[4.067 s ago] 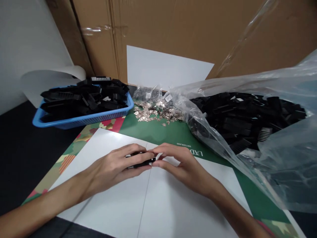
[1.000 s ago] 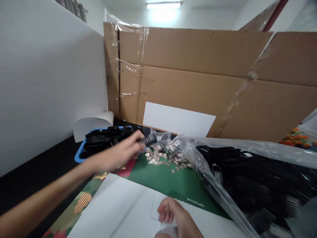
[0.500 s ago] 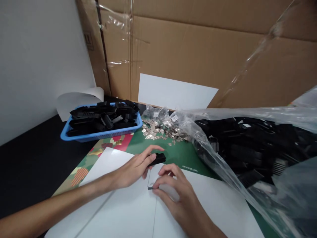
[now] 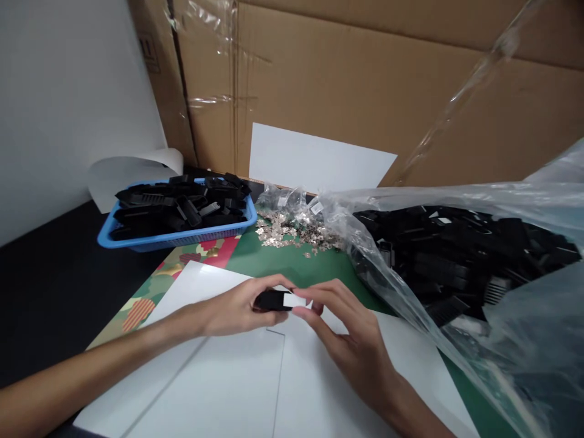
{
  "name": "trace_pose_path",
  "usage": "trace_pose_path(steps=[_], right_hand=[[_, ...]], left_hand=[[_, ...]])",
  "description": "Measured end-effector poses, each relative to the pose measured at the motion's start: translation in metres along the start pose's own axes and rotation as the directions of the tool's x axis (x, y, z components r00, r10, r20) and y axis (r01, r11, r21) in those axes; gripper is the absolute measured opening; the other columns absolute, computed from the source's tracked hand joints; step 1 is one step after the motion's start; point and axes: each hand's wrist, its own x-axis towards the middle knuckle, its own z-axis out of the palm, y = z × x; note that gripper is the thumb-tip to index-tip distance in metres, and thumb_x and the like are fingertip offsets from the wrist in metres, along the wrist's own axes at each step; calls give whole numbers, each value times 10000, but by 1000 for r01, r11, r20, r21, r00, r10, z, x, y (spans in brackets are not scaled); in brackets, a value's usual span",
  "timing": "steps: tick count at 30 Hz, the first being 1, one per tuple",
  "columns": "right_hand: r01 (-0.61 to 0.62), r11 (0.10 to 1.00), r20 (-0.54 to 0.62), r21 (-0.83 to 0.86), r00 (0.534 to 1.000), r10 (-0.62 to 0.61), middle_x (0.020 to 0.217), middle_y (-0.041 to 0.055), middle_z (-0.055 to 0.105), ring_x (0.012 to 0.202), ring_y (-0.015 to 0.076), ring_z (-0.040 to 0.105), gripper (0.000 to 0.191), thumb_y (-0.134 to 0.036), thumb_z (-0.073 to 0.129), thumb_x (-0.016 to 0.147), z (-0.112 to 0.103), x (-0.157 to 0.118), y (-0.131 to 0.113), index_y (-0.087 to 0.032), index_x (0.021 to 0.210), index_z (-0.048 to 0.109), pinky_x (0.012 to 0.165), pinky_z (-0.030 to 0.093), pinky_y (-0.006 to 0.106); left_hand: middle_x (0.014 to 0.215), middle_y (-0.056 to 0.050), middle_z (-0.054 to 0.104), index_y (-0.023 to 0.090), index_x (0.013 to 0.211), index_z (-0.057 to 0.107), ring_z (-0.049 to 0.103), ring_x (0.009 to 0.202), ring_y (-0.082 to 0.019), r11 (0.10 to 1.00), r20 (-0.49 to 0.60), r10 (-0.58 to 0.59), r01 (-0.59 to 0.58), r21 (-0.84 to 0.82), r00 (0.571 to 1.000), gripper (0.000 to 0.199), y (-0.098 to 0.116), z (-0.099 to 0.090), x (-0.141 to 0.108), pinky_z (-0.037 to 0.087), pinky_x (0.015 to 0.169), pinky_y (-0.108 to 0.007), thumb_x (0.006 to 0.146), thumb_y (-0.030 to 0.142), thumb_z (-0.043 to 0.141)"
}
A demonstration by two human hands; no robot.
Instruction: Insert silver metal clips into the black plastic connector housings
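Note:
My left hand [image 4: 255, 304] is closed around a small black plastic part [image 4: 270, 300], held just above white sheets. A small white or pale rectangular piece [image 4: 292, 300] shows at the right end of the part. At that end my right hand [image 4: 347, 328] pinches with thumb and forefinger, touching the pale piece. Whether that piece is fixed to the part cannot be made out. Below the hands lie the white sheets [image 4: 219, 377], with a thin dark line between them.
A blue basket [image 4: 182, 237] of black plastic parts stands at the left. Small shiny metal pieces [image 4: 278, 234] lie heaped on the green mat [image 4: 255, 258]. To the right, a clear plastic bag [image 4: 387, 286] holds many black parts. Cardboard [image 4: 319, 73] rises behind.
My right hand has lifted a small thin piece from the white sheet and moved up to the black part. My left hand has turned the part, bringing both hands together.

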Motion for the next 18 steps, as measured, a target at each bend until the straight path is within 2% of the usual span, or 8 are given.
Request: trace_pose_path(steps=[5,9,14,18], right_hand=[[-56,996,10,71,998,55,1086,62,643,974,194,653,219,-156,742,944,12,-1,2,-272,1127,771,761,560,307],[-85,983,-6,164,996,87,1052,35,637,916,166,635,252,-159,773,915,17,-2,8,-298,1125,791,699,538,271],[-91,983,-9,161,996,94,1051,37,644,855,144,639,285,-119,779,897,17,-1,7,-280,1131,794,692,550,262],[-90,983,-40,163,994,98,1040,37,641,840,141,663,268,-118,782,896,18,-3,3,-265,1120,797,704,569,257]], left_hand=[[959,-20,632,246,1247,628,515,780,-161,994,1,89,-89,57,996,298,-6,2,1,426,677,-257,961,330,632],[953,-37,672,245,1252,649,589,855,-201,993,5,113,-114,43,994,310,-5,1,0,470,727,-279,973,379,632],[1081,-58,688,245,1277,624,604,943,-211,992,14,118,-119,40,993,302,-4,0,-1,463,748,-271,1001,369,611],[1107,-48,692,253,1319,591,598,984,-204,993,42,114,-116,31,993,309,-5,0,0,453,770,-267,1017,322,601]])
